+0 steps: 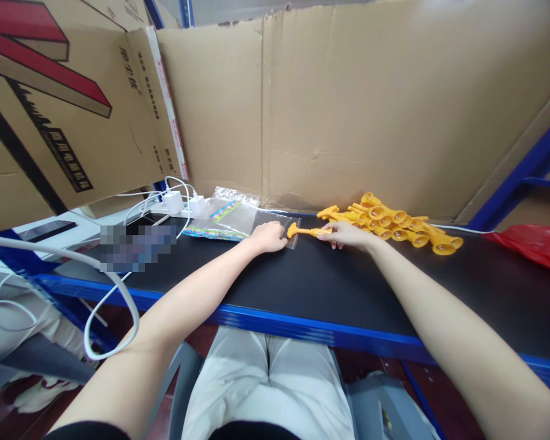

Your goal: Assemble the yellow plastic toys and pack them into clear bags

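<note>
While the right hand [341, 235] clasps the flared end of a yellow hammer-shaped plastic piece [305, 231], the left hand [270, 237] lies just beside its head.
Curled at the right end of the clear plastic bags [238, 225], the left hand may or may not pinch the film; I cannot tell. The piece is between both hands, above the black tabletop [311, 287], near a heap of yellow pieces [389, 221].
</note>
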Demonstrator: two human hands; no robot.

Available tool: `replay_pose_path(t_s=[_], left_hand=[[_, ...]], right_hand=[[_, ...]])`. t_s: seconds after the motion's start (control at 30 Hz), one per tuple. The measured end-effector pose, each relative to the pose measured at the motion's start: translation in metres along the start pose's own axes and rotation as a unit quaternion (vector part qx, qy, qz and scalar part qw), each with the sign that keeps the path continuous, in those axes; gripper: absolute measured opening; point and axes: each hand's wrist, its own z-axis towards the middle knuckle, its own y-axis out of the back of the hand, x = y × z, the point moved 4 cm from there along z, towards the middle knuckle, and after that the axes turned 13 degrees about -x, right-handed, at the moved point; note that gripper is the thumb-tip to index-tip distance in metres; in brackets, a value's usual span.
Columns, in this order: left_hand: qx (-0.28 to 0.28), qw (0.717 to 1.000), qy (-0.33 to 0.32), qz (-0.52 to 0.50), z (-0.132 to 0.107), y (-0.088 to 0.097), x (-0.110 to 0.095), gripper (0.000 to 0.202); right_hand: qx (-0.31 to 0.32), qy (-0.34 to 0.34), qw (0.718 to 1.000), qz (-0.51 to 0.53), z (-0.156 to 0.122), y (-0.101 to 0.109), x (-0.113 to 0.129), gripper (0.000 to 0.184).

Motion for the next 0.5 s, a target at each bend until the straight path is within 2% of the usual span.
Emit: replay_pose_path(t_s=[0.17, 0.27, 0.5], left_hand=[[-0.032, 0.998, -0.044, -0.009, -0.003, 0.005, -0.007, 0.018], [-0.05, 0.996, -0.071, -0.009, -0.004, 0.008, -0.013, 0.018], [-0.087, 0.986, -0.137, -0.034, -0.008, 0.012, -0.024, 0.022]], right_hand=[[0.052, 0.023, 0.998, 0.017, -0.003, -0.002, 0.009, 0.045], [0.061, 0.048, 0.996, 0.051, -0.007, -0.006, 0.019, 0.046], [-0.027, 0.073, 0.993, 0.088, -0.013, -0.013, 0.043, 0.041]])
